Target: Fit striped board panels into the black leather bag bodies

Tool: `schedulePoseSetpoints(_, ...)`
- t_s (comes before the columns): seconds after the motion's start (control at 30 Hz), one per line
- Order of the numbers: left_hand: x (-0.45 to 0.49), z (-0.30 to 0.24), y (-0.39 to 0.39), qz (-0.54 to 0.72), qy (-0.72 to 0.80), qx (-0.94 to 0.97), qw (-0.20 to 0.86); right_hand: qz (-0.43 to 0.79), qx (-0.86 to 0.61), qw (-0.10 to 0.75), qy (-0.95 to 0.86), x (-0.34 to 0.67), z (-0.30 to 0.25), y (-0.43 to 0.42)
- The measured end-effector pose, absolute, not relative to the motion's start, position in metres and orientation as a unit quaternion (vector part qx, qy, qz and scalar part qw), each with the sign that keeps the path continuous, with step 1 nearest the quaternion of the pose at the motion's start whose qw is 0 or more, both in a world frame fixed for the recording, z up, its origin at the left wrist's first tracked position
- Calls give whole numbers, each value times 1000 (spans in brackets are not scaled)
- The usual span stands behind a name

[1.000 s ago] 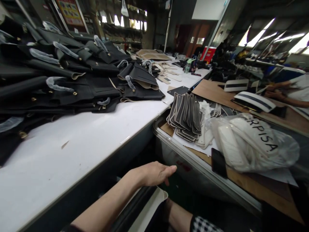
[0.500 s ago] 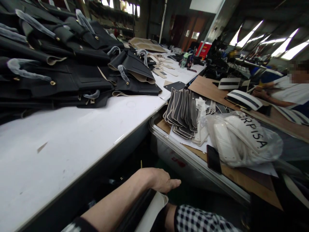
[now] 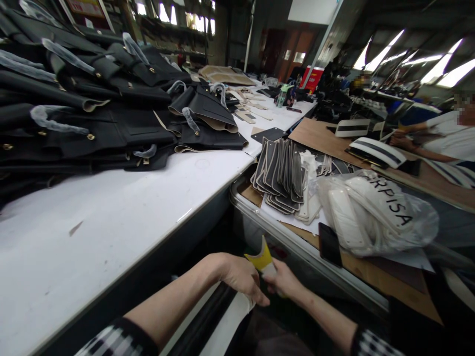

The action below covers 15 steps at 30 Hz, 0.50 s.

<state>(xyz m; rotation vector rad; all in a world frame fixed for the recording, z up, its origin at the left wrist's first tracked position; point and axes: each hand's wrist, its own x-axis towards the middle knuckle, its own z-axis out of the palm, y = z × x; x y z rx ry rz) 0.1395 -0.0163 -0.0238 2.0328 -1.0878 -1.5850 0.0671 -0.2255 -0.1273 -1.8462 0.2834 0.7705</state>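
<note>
My left hand (image 3: 243, 278) is curled over the upper end of a black leather piece with a pale strip or lining (image 3: 226, 321), which stretches down toward my lap. Its fingers are bent and partly hide that end. Just to the right, my right hand (image 3: 284, 279) is closed round a yellow piece with a white lower part (image 3: 262, 258). The yellow end is notched in a curve and points upward; I cannot make out exactly what it is. Both hands are close together, in the gap between the white table and the bin.
A white table (image 3: 122, 207) on the left bears piled black leather bags (image 3: 111, 123) with wrapped handles. On the right, a metal-edged bin (image 3: 297, 242) carries stacked grey panels (image 3: 280, 170), a phone (image 3: 329, 244) and a plastic bag of white parts (image 3: 374, 212). A co-worker (image 3: 441, 136) sits beyond.
My right hand has come out from behind the leather piece, moving up and right, and now shows the yellow piece. My left hand stays at the leather's end, its fingers more bent.
</note>
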Motion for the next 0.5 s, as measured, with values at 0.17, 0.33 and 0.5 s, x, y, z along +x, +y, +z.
schedulePoseSetpoints(0.17, 146, -27, -14, -616, -379, 667, 180, 479, -725, 494, 45, 61, -74, -279)
schedulePoseSetpoints(0.33, 151, -28, -16, -638, -362, 656, 177, 557, -728, 386, -105, 67, -40, -250)
schedulePoseSetpoints(0.5, 152, -30, -18, -642, -356, 655, 180, 410, -845, 243, -244, 80, -42, -218)
